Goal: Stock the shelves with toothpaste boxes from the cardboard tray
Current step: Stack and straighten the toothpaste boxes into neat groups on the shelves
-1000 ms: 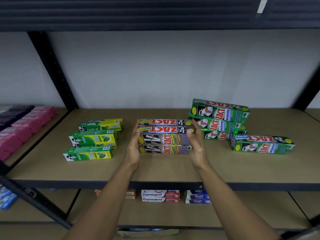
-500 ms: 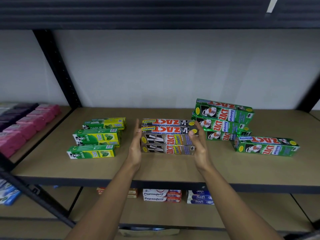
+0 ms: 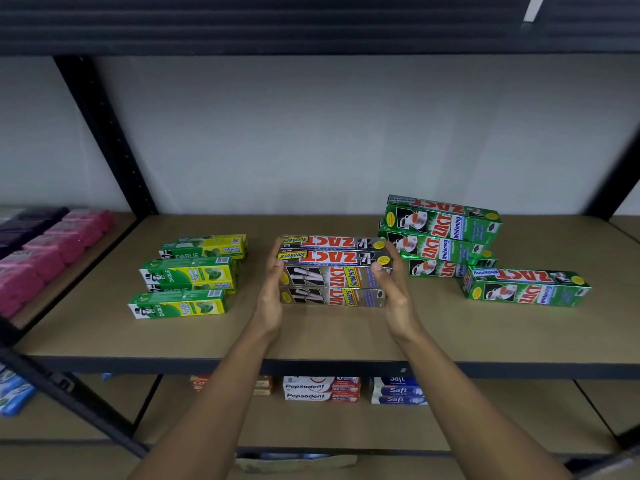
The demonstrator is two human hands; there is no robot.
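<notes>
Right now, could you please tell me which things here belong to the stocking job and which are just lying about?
In the job: silver Zact Smokers boxes, pressed between left hand and right hand; green Zact Whitening boxes; Darlie boxes; shelf.
Just lying about: pink packs; Pepsodent boxes and Safi boxes on the lower shelf.

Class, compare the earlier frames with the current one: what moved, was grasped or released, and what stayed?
Nothing visibly moved, and nothing was grasped or released. The left hand and right hand still press flat against the ends of the grey ZACT Smokers stack, which stays between the Darlie boxes and green ZACT Whitening boxes.
</notes>
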